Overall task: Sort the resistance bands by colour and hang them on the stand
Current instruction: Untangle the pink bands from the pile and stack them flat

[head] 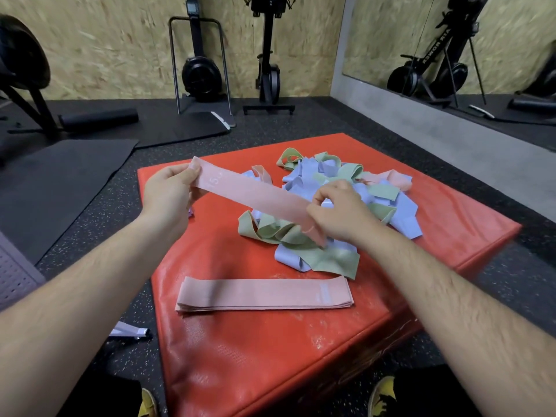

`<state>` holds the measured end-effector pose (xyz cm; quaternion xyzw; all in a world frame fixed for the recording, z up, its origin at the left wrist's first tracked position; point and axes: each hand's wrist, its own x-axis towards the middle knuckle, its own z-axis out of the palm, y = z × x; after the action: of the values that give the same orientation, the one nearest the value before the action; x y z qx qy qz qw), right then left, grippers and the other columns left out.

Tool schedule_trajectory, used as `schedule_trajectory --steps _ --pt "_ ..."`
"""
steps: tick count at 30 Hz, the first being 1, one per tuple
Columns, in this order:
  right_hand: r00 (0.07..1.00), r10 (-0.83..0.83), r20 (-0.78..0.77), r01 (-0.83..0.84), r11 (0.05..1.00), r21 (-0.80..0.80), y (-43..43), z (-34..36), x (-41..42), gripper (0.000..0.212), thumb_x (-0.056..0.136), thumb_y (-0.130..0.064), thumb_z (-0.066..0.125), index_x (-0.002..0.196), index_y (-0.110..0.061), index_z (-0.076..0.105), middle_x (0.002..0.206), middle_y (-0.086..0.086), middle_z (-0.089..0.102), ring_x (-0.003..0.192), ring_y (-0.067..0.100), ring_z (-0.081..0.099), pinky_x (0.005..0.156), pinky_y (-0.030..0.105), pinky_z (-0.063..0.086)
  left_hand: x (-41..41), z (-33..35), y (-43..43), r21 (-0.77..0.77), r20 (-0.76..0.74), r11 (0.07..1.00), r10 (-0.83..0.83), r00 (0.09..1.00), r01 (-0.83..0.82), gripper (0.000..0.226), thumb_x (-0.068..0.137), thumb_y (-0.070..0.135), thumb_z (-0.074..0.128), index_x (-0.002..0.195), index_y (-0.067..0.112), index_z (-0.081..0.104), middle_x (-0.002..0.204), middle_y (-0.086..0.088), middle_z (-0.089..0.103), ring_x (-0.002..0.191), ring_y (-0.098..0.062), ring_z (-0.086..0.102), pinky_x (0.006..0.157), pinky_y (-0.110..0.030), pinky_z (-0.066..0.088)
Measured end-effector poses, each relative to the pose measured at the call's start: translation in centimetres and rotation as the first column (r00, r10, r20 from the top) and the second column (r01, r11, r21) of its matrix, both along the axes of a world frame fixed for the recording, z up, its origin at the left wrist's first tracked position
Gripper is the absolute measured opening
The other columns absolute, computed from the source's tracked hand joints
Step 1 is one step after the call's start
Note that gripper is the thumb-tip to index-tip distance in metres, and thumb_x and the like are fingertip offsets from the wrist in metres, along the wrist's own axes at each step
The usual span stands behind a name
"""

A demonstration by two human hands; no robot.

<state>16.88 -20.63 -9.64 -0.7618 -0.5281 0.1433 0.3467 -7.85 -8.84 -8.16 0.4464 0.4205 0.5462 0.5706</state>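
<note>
Fingers [180, 176] of the left hand [168, 195] and right hand [340, 213] pinch a pink band [249, 195] by its ends, the right end half hidden. Its long axis slants upper-left to lower-right above the red surface [270, 356].

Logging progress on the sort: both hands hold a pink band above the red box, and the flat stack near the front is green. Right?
Not quite. The head view shows the flat stack is pink, like the band that the left hand and right hand hold above the red box.
</note>
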Motion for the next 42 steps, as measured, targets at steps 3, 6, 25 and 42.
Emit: schedule_trajectory --steps 3,6,25,42 --pt "0.99 -0.094 -0.109 0.102 0.992 0.07 0.1 0.6 0.0 0.011 0.088 -0.023 0.051 0.085 -0.017 0.06 0.084 -0.006 0.061 0.077 0.014 0.054 0.071 0.032 0.044 0.1 0.1 -0.1 0.005 0.022 1.0 -0.011 1.0 0.011 0.009 0.095 0.019 0.066 0.093 0.01 0.064 0.076 0.0 0.076 0.07 -0.012 0.073 0.083 -0.035 0.047" --pt "0.962 -0.114 -0.249 0.131 0.99 0.052 0.2 0.8 0.0 0.013 0.092 -0.018 0.042 0.096 -0.019 0.055 0.078 0.002 0.059 0.065 0.018 0.051 0.061 0.031 0.04 0.4 0.3 -0.6 0.027 0.052 0.999 -0.026 0.998 0.025 0.007 0.097 0.012 0.062 0.093 0.007 0.062 0.075 -0.002 0.074 0.066 -0.01 0.072 0.072 -0.025 0.055" --pt "0.594 -0.137 -0.793 0.26 0.965 0.028 1.6 0.1 1.5 0.021 0.096 -0.005 0.056 0.116 -0.011 0.06 0.106 0.007 0.072 0.093 0.023 0.069 0.075 0.036 0.059 0.3 0.1 0.4 -0.066 0.139 0.998 0.028 0.99 -0.019 0.005 0.096 0.005 0.062 0.096 0.0 0.062 0.092 -0.013 0.07 0.072 -0.015 0.075 0.076 -0.025 0.06" --pt "0.674 0.103 -0.732 0.001 0.99 0.141 -1.1 0.4 3.7 0.012 0.092 -0.006 0.066 0.097 -0.015 0.062 0.083 0.005 0.063 0.074 0.02 0.062 0.069 0.034 0.056 -2.9 -1.1 1.7 -0.161 0.086 0.987 -0.005 0.996 0.019 0.003 0.097 0.003 0.058 0.094 0.004 0.059 0.087 -0.009 0.065 0.058 -0.011 0.069 0.063 -0.022 0.059"
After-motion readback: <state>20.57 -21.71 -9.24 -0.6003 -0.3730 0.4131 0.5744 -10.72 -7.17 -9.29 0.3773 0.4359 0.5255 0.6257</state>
